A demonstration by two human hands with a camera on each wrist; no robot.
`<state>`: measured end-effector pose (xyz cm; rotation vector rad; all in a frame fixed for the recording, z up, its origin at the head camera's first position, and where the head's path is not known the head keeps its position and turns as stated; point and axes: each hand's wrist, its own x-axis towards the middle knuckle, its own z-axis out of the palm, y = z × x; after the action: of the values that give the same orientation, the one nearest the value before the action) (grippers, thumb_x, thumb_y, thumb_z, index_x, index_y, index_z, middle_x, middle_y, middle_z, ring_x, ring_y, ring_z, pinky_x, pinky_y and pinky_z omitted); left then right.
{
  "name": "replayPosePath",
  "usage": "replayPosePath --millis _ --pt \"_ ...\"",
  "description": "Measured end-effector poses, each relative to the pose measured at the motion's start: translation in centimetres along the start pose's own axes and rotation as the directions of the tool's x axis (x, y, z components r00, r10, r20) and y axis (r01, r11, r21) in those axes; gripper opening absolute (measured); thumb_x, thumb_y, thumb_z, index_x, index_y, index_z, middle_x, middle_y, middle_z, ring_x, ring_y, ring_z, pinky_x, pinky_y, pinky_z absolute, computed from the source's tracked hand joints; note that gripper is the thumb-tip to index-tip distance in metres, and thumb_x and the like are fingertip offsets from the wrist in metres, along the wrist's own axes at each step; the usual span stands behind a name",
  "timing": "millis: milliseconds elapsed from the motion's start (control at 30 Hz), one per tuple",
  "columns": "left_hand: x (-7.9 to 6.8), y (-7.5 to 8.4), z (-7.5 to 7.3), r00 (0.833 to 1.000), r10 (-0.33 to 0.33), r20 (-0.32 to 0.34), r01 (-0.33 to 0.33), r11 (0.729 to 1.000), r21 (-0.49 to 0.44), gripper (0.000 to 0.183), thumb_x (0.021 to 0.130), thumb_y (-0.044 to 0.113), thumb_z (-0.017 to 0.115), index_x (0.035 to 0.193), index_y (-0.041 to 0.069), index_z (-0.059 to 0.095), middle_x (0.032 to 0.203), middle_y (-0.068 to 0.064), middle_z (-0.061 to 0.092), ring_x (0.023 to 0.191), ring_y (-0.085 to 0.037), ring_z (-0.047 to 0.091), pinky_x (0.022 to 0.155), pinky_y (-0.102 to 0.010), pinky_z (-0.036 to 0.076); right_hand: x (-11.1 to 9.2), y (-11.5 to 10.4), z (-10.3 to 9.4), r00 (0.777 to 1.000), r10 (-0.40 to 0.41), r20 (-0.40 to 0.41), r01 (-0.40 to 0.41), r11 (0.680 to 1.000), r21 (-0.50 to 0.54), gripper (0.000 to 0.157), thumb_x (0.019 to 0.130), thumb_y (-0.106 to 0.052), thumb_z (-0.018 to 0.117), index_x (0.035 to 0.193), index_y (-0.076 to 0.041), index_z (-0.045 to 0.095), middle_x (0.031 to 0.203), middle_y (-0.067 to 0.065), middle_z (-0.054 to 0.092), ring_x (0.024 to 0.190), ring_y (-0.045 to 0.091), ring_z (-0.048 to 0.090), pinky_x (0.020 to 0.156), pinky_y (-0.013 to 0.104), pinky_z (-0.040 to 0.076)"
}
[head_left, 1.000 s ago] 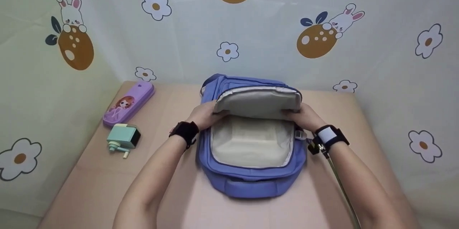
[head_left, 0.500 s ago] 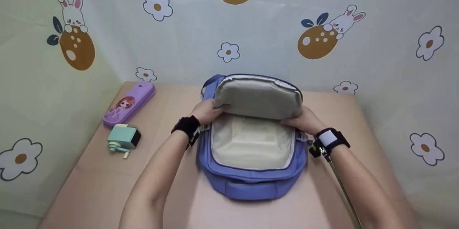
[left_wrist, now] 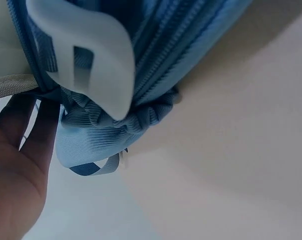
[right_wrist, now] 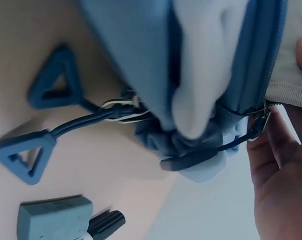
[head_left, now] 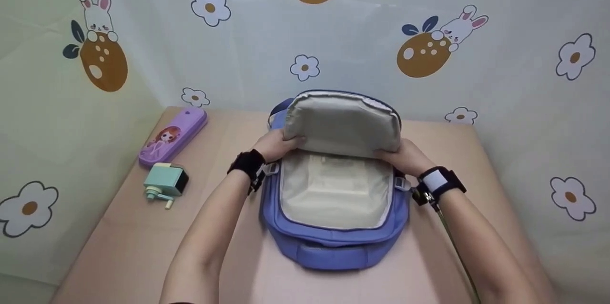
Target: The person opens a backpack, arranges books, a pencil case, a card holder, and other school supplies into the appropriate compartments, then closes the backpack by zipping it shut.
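Note:
A blue backpack (head_left: 333, 236) lies on the table with its front compartment unzipped and the pale lining (head_left: 338, 194) showing. Its front flap (head_left: 343, 120) stands raised toward the back wall, grey inner side facing me. My left hand (head_left: 275, 145) grips the flap's left edge, thumb on the inner side. At the right edge my right hand (head_left: 411, 157) pinches the flap in the same way. A white side buckle (left_wrist: 105, 60) shows close up in the left wrist view. Blue triangular zipper pulls (right_wrist: 28, 156) hang beside the bag in the right wrist view.
A purple pencil case (head_left: 174, 136) with a printed doll lies at the table's left back. In front of it is a mint crank pencil sharpener (head_left: 164, 181). The right wrist view shows a teal block (right_wrist: 53, 218) beside a dark-capped item (right_wrist: 106, 223). Patterned cloth (head_left: 257, 46) surrounds the table.
The flap has risen and tilted farther back toward the wall, exposing more of its grey inner side. Both hands have stayed at its side edges.

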<state>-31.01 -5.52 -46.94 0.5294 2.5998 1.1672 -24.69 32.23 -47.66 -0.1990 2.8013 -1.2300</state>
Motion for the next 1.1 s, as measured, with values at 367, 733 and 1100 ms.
replayPosePath --millis 367,733,1100 --pt "0.4 0.5 -0.1 0.999 -0.045 0.000 0.045 0.998 -0.049 0.044 0.099 0.053 0.061 0.076 0.016 0.057 0.069 0.002 0.050 0.074 -0.021 0.053 0.073 -0.033 0.042 0.6 0.2 -0.6 0.995 0.075 0.060 -0.080 0.993 0.089 0.061 0.089 -0.048 0.078 0.120 0.001 0.062 0.107 0.015 0.069 0.093 0.026 0.067 0.082 0.034 0.053" --pt "0.9 0.7 -0.8 0.996 -0.059 0.062 0.068 0.988 -0.139 0.042 0.101 0.048 0.060 0.080 0.012 0.055 0.068 0.004 0.044 0.066 -0.016 0.047 0.066 -0.029 0.041 1.5 0.0 -0.1 0.996 0.083 0.015 -0.084 0.989 0.125 0.056 0.096 -0.055 0.065 0.102 0.000 0.065 0.077 0.003 0.058 0.069 0.019 0.058 0.060 0.027 0.049" --pt "0.9 0.5 -1.3 0.993 -0.069 0.100 0.088 0.975 -0.205 0.043 0.098 0.045 0.066 0.102 0.003 0.062 0.086 -0.003 0.058 0.082 -0.024 0.058 0.073 -0.031 0.046 2.3 -0.5 -0.5 0.994 0.104 0.020 -0.105 0.992 0.070 0.050 0.097 -0.057 0.063 0.077 -0.012 0.051 0.061 -0.006 0.038 0.055 0.013 0.042 0.051 0.028 0.038"
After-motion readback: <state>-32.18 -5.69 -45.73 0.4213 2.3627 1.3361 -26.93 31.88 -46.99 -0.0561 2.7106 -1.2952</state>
